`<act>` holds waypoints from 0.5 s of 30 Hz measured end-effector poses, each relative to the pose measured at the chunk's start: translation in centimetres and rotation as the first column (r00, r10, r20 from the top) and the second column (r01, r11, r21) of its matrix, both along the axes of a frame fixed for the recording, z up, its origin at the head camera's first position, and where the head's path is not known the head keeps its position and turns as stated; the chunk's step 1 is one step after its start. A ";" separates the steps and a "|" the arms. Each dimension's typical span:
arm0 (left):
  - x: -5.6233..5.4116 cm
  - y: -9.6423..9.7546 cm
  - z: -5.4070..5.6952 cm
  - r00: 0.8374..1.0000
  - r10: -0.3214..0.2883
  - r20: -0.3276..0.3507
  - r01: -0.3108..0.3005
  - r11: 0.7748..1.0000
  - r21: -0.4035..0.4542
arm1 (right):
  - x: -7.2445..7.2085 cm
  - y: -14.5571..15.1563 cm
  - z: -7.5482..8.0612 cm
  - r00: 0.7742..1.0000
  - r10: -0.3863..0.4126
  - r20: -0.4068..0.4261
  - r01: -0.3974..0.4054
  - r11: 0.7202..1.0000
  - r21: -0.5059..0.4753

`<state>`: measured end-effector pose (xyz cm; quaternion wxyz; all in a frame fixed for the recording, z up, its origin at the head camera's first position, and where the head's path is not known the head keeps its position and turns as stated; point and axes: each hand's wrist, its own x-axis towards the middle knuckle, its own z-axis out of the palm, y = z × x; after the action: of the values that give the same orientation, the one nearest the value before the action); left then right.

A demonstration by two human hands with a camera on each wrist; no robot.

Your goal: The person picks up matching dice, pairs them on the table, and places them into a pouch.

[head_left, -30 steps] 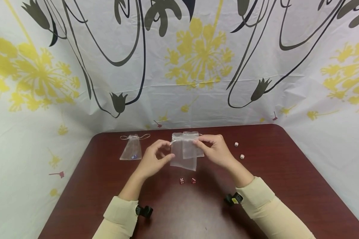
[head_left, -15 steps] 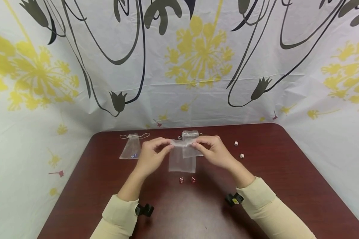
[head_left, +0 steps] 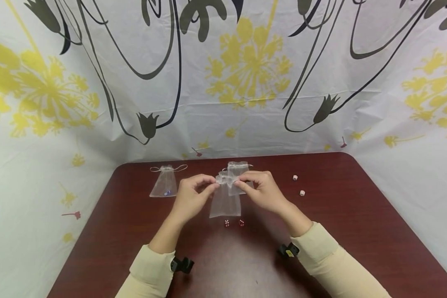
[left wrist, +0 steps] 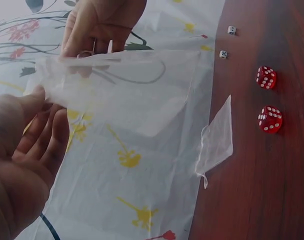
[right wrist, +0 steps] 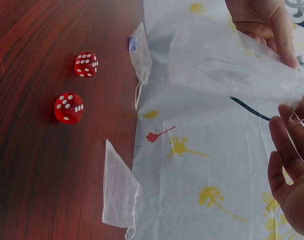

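Between the two hands hangs a sheer white drawstring pouch, its gathered top pinched at both sides. The left hand grips the left side of the mouth between thumb and fingertips; the right hand pinches the right side. In the left wrist view the pouch looks flat, with nothing visible inside. Two red dice with white dots lie on the table just below it: a left red die and a right red die. A second sheer pouch lies behind, partly covered by the held pouch and right hand.
At the table's back left lies a third pouch with blue dice inside. Two white dice, a far one and a nearer one, lie right of the hands. A patterned cloth hangs behind the dark red table.
The hands have drawn slightly closer together and the held pouch's top has bunched up. Its bottom now hangs a little lower, nearer the red dice.
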<state>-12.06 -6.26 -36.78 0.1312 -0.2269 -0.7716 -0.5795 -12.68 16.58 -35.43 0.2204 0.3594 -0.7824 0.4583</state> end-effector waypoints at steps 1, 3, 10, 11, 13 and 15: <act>0.0 -0.1 0.0 1.000 -0.022 -0.006 0.022 1.000 0.001 | -0.3 0.1 -0.3 1.000 0.006 0.005 -0.006 1.000 0.001; -0.1 -0.4 -0.1 0.999 -0.049 -0.018 0.049 0.999 -0.009 | -0.7 0.3 -0.8 0.999 0.026 0.021 -0.026 1.000 0.000; 0.0 -0.8 0.4 0.978 -0.111 -0.178 0.077 0.979 -0.188 | -1.3 0.7 -1.3 0.995 0.098 0.020 -0.098 0.995 0.010; 0.0 -0.9 0.6 0.969 -0.124 -0.211 0.077 0.973 -0.219 | -1.3 0.7 -1.4 0.995 0.098 0.016 -0.098 0.995 0.012; 0.1 -1.0 0.9 0.952 -0.140 -0.271 0.065 0.961 -0.270 | -1.2 0.6 -1.3 0.995 0.095 0.006 -0.095 0.995 0.012; 0.2 -1.0 1.1 0.941 -0.145 -0.307 0.048 0.952 -0.302 | -1.0 0.5 -1.2 0.996 0.089 0.007 -0.090 0.996 0.017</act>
<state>-11.88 -7.31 -35.69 0.1931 -0.3741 -0.8038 -0.4204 -13.67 17.11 -36.64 0.1941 0.3946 -0.7702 0.4621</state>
